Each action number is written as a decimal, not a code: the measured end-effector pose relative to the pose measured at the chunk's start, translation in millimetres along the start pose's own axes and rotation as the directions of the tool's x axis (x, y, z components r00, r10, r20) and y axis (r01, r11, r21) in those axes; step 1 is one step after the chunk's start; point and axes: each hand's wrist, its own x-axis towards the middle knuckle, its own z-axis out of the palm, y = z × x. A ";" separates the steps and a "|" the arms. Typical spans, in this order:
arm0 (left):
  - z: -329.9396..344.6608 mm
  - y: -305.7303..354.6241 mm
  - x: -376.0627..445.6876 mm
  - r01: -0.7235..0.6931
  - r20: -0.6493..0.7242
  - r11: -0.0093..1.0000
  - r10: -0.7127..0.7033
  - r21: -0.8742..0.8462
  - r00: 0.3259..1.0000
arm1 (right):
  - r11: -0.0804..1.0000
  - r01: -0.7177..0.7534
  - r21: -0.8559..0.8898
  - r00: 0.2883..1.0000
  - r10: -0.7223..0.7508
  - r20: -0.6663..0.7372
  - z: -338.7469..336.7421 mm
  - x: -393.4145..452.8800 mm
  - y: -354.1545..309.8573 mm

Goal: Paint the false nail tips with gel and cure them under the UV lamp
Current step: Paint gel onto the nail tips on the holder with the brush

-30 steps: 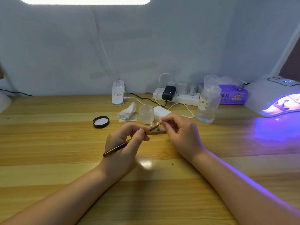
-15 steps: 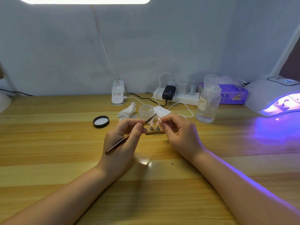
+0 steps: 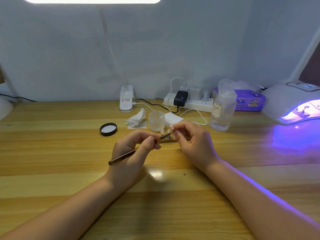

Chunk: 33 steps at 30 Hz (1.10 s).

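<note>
My left hand (image 3: 133, 149) pinches a thin brown gel brush (image 3: 124, 155), its tip pointing right at the false nail tips (image 3: 168, 129). The pale pink tips stand on small pegs on a narrow wooden holder (image 3: 166, 141) on the desk. My right hand (image 3: 192, 141) holds the holder's right end, fingers curled round a peg. An open clear gel jar (image 3: 156, 121) stands just behind the tips. The white UV lamp (image 3: 294, 101) glows violet at the far right, with a holder inside it.
The jar's black lid (image 3: 108, 129) lies left of the jar, crumpled tissue (image 3: 136, 118) beside it. A clear pump bottle (image 3: 223, 108), a power strip (image 3: 190, 102) with cables, a purple tissue pack (image 3: 249, 101) and a lamp base (image 3: 126, 99) line the wall.
The brush tip rose toward the jar half a second ago and has come back down onto the nail tip by my right fingers. My right hand has hardly moved.
</note>
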 end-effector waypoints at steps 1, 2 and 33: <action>0.2 -0.1 -0.2 0.001 0.000 1.000 -0.001 -0.014 1.000 | 1.000 0.000 -0.001 1.000 0.000 0.001 0.1 0.2 0.0; 0.5 -0.3 -0.3 0.002 -0.005 1.000 -0.003 -0.026 1.000 | 1.000 0.000 0.000 1.000 0.000 0.004 0.1 0.2 -0.2; 1.7 -1.9 1.0 -0.047 -0.036 0.996 0.049 0.076 0.998 | 0.998 0.047 -0.039 0.999 -0.048 -0.020 -0.9 0.4 -1.6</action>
